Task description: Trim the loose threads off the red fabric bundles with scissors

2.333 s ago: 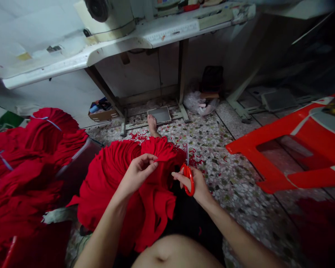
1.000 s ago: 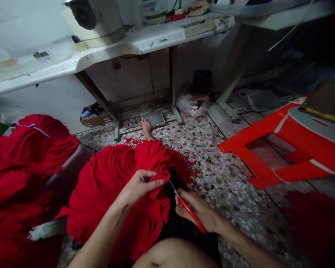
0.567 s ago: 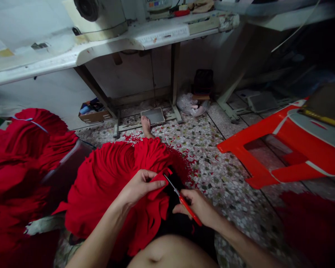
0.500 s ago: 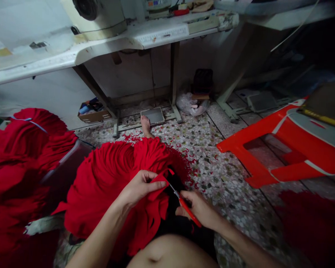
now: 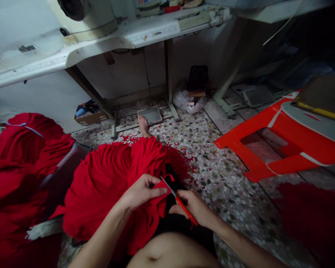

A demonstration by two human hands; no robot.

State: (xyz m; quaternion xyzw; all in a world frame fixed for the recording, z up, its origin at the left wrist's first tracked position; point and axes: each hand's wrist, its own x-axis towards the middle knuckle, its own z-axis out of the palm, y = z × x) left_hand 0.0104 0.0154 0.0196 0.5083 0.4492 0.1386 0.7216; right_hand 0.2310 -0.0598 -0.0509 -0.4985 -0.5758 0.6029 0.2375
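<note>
A heap of red fabric pieces lies across my lap in the head view. My left hand pinches the edge of one red fabric piece between thumb and fingers. In my right hand is a pair of scissors with red handles, fingers wrapped round them. The blades point up and left, lying right at the fabric's edge by my left fingertips. A thin red strip curls off beside the blade tips. Part of the handles is hidden by my right fingers.
On the left stands another stack of red fabric, tied with a pale band. Ahead is a sewing table with a machine on it and a foot pedal below. An orange stool is at right. Red snippets litter the floor.
The scissors blades have moved up and left across the fabric edge, and a red strip now curls at their tips. My left hand sits slightly lower and right. The whole view has shifted a little.
</note>
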